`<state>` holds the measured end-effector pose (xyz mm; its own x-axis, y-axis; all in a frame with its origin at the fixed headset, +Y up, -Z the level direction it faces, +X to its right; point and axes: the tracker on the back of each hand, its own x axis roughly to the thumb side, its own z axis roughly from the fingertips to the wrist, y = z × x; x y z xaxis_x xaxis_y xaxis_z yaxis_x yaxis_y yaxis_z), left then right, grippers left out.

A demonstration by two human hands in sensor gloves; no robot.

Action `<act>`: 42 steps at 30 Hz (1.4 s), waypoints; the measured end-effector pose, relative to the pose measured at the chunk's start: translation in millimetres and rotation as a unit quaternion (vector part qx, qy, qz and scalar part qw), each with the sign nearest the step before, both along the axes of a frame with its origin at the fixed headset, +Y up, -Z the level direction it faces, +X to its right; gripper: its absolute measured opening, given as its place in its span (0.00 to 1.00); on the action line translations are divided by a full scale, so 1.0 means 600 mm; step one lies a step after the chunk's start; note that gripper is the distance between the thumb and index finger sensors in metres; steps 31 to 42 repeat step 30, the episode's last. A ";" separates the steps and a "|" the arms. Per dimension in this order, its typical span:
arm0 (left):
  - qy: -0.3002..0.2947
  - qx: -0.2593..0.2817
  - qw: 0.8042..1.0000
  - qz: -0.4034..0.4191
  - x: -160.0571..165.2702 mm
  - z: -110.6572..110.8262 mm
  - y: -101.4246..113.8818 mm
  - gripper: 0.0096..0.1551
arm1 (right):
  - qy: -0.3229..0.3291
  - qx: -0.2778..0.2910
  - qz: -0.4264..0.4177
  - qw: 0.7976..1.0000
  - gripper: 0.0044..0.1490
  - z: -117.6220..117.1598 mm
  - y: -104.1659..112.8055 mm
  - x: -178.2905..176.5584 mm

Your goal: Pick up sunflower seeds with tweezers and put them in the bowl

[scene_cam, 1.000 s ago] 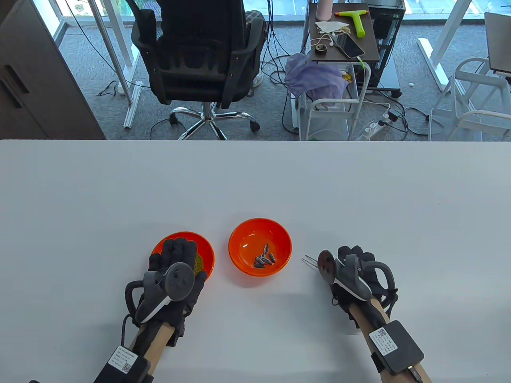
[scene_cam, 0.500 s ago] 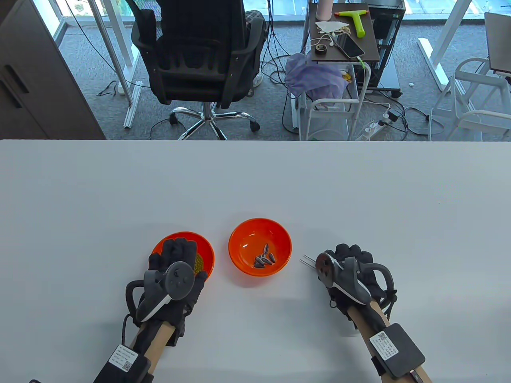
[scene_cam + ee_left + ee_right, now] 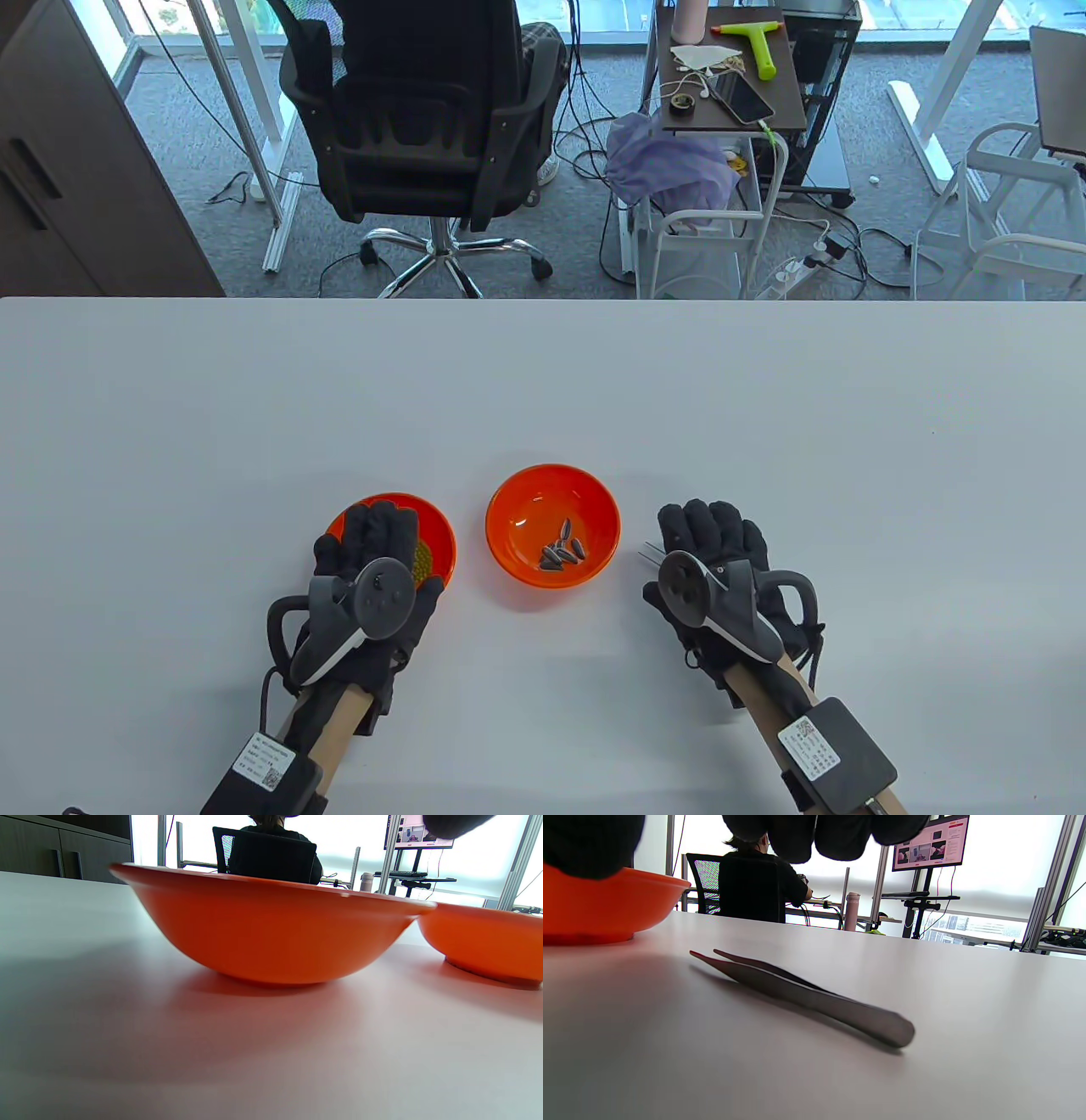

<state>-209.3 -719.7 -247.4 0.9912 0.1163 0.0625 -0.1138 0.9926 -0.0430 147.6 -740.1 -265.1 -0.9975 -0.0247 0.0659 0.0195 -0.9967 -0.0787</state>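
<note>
Several dark sunflower seeds (image 3: 562,552) lie in the middle orange bowl (image 3: 512,497), which also shows in the right wrist view (image 3: 606,908). The metal tweezers (image 3: 806,997) lie flat on the white table, tips toward that bowl. In the table view only their tips (image 3: 649,553) show from under my right hand (image 3: 711,531). That hand is spread open above them, its fingers (image 3: 823,836) hanging clear of the tweezers. My left hand (image 3: 377,535) lies open over the left orange bowl (image 3: 439,535), which holds yellow-green bits.
The two bowls stand close together, as the left wrist view shows with the left bowl (image 3: 271,929) and the middle bowl (image 3: 483,942). The white table (image 3: 543,382) stretches far back. An office chair (image 3: 424,110) and a cart (image 3: 730,102) stand beyond its far edge.
My right hand has let go of the tweezers, which now lie on the table, and has spread its fingers flat above them. My left hand has not moved.
</note>
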 end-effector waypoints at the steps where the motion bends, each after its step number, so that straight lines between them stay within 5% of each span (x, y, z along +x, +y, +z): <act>1: 0.000 0.000 1.000 -0.001 0.000 0.000 0.000 0.46 | 0.002 0.001 -0.001 1.000 0.61 0.000 0.000 -0.001; 42: -0.001 0.009 1.000 -0.009 0.002 0.002 -0.001 0.46 | 0.003 -0.012 0.024 1.000 0.65 0.012 -0.003 -0.015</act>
